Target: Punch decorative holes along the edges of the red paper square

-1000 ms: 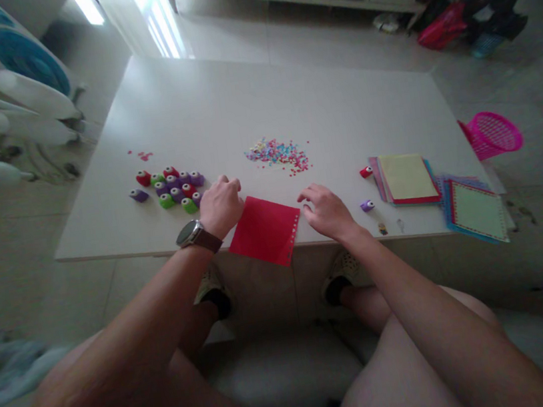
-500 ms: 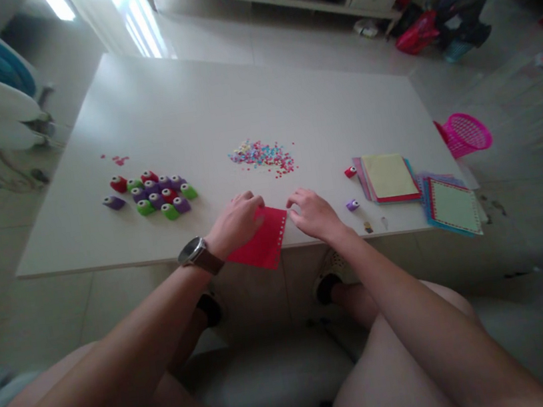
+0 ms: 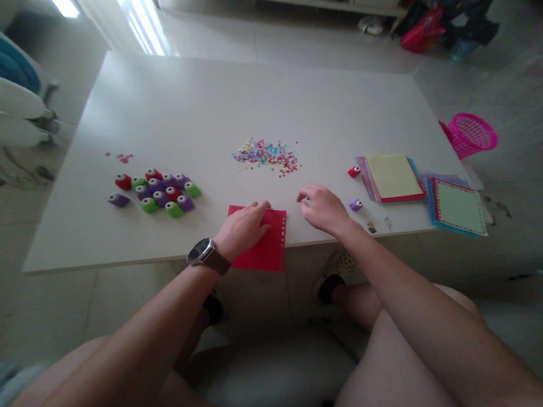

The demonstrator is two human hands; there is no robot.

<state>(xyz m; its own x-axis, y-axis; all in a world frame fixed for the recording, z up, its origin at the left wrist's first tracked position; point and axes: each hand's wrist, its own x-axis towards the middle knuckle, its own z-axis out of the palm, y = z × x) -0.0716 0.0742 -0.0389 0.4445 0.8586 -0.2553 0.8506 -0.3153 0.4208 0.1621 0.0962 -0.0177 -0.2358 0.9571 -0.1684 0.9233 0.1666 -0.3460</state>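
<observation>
A sheet of red paper (image 3: 263,252) lies at the table's front edge, its near part jutting out over the edge. Small punched holes run down its right side. My left hand (image 3: 247,227), with a watch on the wrist, rests on the sheet with fingers stretched out. Just right of the paper, my right hand (image 3: 323,208) hovers apart from it, fingers loosely bent and nothing visible between them. Nearest to that hand on its right are a purple craft punch (image 3: 356,205) and a red craft punch (image 3: 354,171).
Several red, green and purple punches (image 3: 158,191) stand at left, beside a few red bits (image 3: 124,158). Colourful confetti (image 3: 267,155) is heaped mid-table. Stacked coloured paper (image 3: 392,176) and hole-edged sheets (image 3: 458,204) lie right. A pink basket (image 3: 474,132) stands beyond the table.
My right hand has drawn away from the paper's right edge, to the right. My left hand has flattened on the red paper, and more of the sheet shows. The view has shifted slightly.
</observation>
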